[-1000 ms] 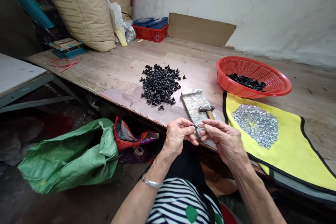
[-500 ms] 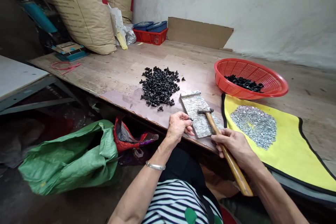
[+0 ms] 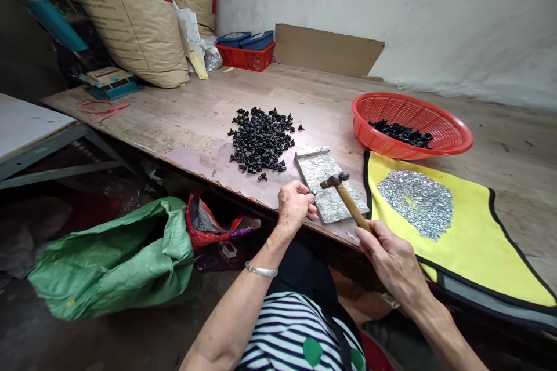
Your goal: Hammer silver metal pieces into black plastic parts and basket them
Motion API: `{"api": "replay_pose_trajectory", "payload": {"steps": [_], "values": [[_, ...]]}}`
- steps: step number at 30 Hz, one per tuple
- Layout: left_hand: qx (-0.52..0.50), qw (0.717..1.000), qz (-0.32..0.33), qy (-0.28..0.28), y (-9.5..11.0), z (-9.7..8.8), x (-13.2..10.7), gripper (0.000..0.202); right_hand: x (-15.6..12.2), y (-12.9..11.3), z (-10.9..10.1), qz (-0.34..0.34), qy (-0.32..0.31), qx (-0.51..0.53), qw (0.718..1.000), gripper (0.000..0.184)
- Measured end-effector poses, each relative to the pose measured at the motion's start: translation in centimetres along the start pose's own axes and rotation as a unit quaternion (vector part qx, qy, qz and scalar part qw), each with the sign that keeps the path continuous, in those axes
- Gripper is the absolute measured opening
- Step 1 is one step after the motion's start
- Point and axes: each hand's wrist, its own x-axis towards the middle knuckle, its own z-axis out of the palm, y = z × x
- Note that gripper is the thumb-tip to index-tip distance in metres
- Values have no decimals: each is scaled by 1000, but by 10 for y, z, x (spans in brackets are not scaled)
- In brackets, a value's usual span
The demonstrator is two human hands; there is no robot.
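My right hand (image 3: 389, 255) is wrapped round the wooden handle of a hammer (image 3: 353, 206), whose dark metal head is over the speckled stone slab (image 3: 333, 177). At the slab's left edge, my left hand (image 3: 296, 204) is closed in a pinch on a small black part (image 3: 312, 193), mostly hidden by the fingers. Beyond that hand lies a heap of small black parts (image 3: 263, 139). To the right, many tiny shiny metal pieces (image 3: 418, 203) are spread on a yellow cloth (image 3: 483, 243) with black edging.
A red plastic basket (image 3: 456, 133) with black parts stands behind the cloth. Large paper sacks (image 3: 122, 11), a red crate (image 3: 246, 58) and a cardboard sheet (image 3: 326, 52) are at the back. Below the table edge lie a green sack (image 3: 117, 261) and a red bag (image 3: 204, 226).
The hammer head has risen off the slab, and my right hand has turned with the handle. My left hand still pinches the small part beside the slab. The view has shifted slightly.
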Motion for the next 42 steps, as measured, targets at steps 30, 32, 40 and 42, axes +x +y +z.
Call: {"api": "replay_pose_trajectory", "payload": {"steps": [30, 32, 40, 42], "values": [[15, 1000, 11, -5, -2, -4, -1, 17, -24, -34, -2, -259, 214, -355, 872, 26], [16, 1000, 12, 3, -3, -3, 0, 17, -26, -33, 1, -272, 256, -326, 868, 31], [41, 999, -4, 14, -2, -2, 1, 19, -24, -27, 8, -238, 201, -437, 844, 26], [37, 999, -4, 13, -2, -2, 2, 20, -26, -33, 1, -265, 255, -374, 852, 30]]}}
